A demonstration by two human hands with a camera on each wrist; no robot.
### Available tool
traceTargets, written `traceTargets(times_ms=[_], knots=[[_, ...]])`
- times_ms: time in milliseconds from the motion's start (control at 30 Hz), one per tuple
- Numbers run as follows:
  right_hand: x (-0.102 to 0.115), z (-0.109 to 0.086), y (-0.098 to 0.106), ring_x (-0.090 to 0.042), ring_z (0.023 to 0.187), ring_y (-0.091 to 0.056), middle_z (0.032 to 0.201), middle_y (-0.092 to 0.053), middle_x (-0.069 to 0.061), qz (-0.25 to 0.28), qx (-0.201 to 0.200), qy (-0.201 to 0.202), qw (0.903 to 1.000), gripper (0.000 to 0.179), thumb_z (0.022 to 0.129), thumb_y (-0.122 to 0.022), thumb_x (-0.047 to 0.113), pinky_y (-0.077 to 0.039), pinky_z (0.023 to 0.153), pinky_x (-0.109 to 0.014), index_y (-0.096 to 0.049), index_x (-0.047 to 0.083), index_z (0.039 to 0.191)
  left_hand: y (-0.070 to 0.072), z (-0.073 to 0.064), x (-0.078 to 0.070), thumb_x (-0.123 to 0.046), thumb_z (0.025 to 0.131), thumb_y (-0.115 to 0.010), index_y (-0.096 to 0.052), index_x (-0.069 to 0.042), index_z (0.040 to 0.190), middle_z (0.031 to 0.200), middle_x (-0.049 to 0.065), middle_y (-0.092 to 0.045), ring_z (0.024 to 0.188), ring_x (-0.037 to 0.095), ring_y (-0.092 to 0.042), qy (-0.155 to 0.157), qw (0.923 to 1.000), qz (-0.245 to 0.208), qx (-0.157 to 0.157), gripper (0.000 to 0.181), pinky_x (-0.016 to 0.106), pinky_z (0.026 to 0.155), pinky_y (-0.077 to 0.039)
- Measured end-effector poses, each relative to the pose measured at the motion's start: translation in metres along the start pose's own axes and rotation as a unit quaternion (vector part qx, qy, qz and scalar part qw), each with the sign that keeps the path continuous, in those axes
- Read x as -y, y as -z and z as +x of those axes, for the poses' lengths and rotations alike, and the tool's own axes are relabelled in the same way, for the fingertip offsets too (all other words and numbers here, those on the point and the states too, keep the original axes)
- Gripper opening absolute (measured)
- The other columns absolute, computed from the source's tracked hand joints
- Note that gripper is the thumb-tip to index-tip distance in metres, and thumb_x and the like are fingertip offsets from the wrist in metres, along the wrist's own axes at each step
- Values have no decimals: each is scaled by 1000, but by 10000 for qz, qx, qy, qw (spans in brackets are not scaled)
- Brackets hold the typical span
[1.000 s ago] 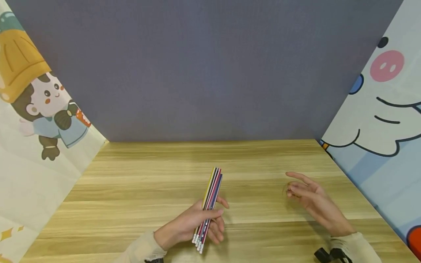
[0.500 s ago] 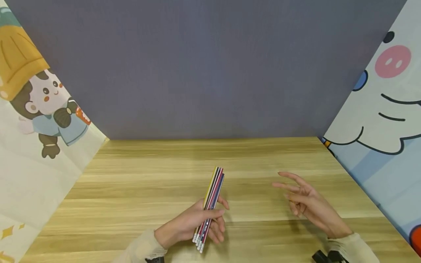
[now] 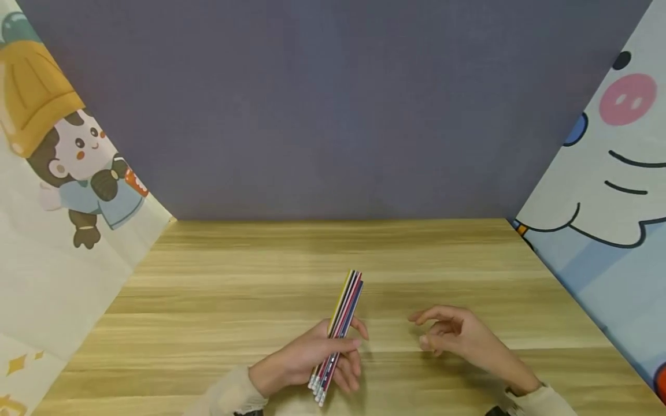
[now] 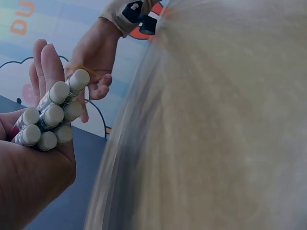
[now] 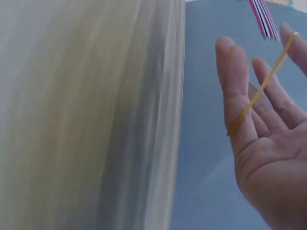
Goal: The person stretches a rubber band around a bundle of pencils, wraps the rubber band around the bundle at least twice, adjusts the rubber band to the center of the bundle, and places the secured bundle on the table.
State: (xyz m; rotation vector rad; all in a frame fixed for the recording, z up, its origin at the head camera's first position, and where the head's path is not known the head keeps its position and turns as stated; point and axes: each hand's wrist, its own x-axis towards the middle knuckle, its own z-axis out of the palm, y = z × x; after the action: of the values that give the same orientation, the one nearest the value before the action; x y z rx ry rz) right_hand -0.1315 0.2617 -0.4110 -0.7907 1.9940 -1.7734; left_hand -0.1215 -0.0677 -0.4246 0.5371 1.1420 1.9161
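A bundle of several pencils slants across my left hand, which grips it with the thumb laid over the pencils. Their white eraser ends point back toward my wrist and appear clustered in the left wrist view. My right hand is apart from the bundle, to its right above the table. An orange rubber band is looped on this hand, stretched between a finger and the thumb. In the right wrist view, the far tips of the pencils show at the top.
The wood-grain table lies below both hands. A dark grey panel stands along its back edge. Cartoon-printed sheets line the left side and the right side.
My right hand has moved left and toward me, closer to the pencils, and its fingers have spread and changed pose. The left hand keeps its grip on the bundle, shifting slightly.
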Motion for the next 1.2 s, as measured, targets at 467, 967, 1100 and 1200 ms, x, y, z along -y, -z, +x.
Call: traceTargets(times_ms=[467, 967, 1100, 1200], knots=[[41, 38, -25, -19, 80, -69, 126, -61, -15, -1628, -807, 484, 9822, 43, 92, -72, 9, -60, 62, -34, -58, 18, 132, -11, 5, 3, -13, 105, -46, -40, 0, 135, 79, 8, -69, 59, 16, -70, 403, 9964, 471, 575, 33, 26, 46, -57], [60, 82, -33, -26, 73, -68, 114, -67, -6, -1453, 281, 267, 9886, 35, 91, -75, 16, -59, 57, -40, -63, 19, 123, -14, 1, -1, -12, 106, -44, -39, 4, 137, 79, 7, -68, 58, 13, -69, 537, 9935, 537, 849, 35, 20, 43, -54], [53, 87, -39, -34, 69, -68, 104, -68, -12, -933, 586, 173, 9938, 35, 92, -73, 11, -59, 54, -49, -62, 13, 125, -12, -4, -2, -12, 106, -45, -38, 5, 136, 80, 7, -68, 59, 12, -69, 563, 9931, 570, 856, 36, 20, 43, -53], [49, 89, -43, -37, 64, -67, 94, -69, -12, -712, 904, 185, 9932, 33, 92, -71, 9, -57, 50, -51, -62, 11, 124, -12, -6, -4, -12, 106, -44, -38, 6, 136, 82, 34, -62, 61, 12, -69, 563, 9916, 693, 936, 35, 20, 45, -54]])
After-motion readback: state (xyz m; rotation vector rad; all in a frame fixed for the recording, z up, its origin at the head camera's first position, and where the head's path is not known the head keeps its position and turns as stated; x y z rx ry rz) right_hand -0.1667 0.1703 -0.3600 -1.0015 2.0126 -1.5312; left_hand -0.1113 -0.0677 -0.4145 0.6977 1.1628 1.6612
